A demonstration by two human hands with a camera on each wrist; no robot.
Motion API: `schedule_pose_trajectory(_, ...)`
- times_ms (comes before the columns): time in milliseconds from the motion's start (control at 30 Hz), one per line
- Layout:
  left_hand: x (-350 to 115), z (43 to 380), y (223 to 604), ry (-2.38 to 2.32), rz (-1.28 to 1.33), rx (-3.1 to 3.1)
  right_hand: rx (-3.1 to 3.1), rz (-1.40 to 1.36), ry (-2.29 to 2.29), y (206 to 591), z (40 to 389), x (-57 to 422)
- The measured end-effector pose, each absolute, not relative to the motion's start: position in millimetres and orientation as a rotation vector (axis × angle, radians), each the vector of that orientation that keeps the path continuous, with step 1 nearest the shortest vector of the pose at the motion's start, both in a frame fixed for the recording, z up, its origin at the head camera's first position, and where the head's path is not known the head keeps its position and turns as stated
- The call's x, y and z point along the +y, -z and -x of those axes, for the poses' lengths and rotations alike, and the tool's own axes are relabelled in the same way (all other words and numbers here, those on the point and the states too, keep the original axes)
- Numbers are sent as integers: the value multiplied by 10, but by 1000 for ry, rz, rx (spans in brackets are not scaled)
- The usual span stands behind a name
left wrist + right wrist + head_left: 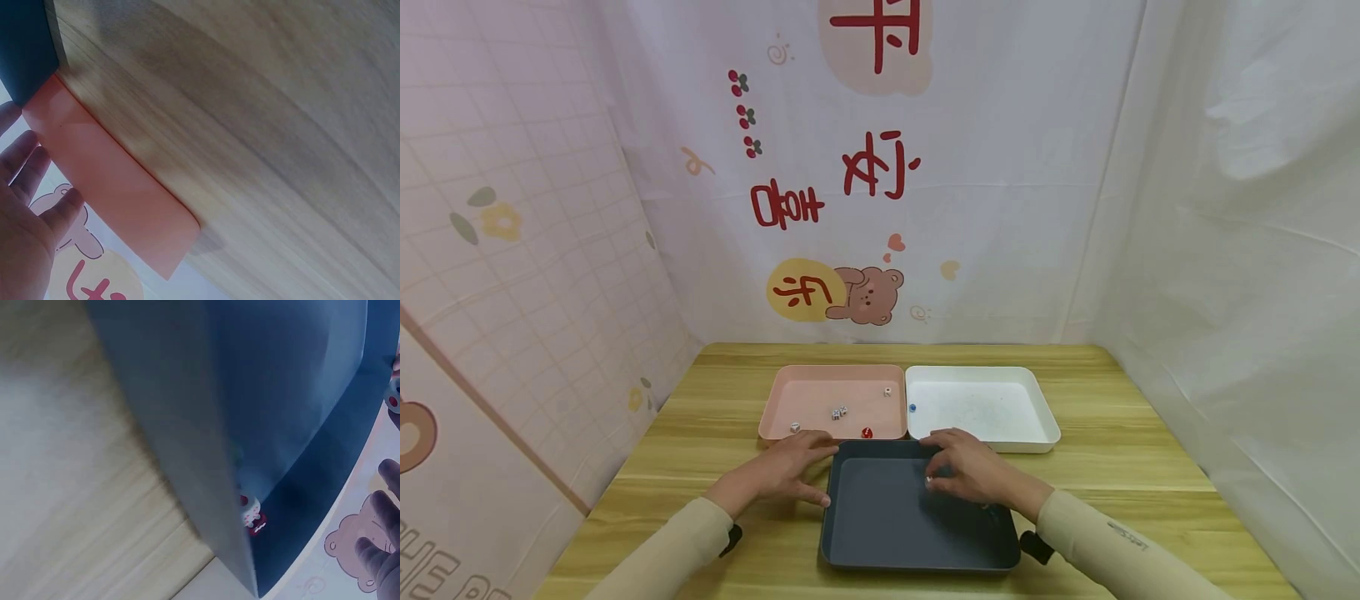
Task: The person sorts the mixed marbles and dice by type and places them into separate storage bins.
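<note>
My right hand (970,471) is over the dark grey tray (917,533), pinching a white die (393,397) between thumb and finger. At the tray's left wall is my left hand (786,471), its fingers spread and relaxed, holding nothing; whether it touches the rim I cannot tell. Inside the grey tray, a white die (250,509) and a red die (257,525) lie close to the right-hand wall; in the head view my right hand and wrist mostly hide them. Behind, the pink tray (827,379) holds several white dice and a red die (867,433).
A white tray (1037,408) stands right of the pink one, with a small blue die (912,408) near its left wall. All the trays rest on a wooden table (1135,467). Printed cloth (1015,208) hangs around the table's back and sides.
</note>
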State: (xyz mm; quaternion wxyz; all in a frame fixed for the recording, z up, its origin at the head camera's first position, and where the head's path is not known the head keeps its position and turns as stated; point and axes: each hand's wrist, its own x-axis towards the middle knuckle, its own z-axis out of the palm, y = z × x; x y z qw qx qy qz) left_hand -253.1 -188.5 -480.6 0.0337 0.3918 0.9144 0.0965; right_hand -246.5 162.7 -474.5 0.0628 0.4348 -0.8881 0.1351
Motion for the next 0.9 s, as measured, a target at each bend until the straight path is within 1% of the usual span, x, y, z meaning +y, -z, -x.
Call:
schedule_pose_trajectory(333,-1885,2528,4803,-295,-1211,2820,-2758,-1174,-359,4623,2582,1546)
schedule_pose_trajectory(900,-1891,2531,4815,-286,-1205,2823,-2802,-942,-547,4592,2917,1424)
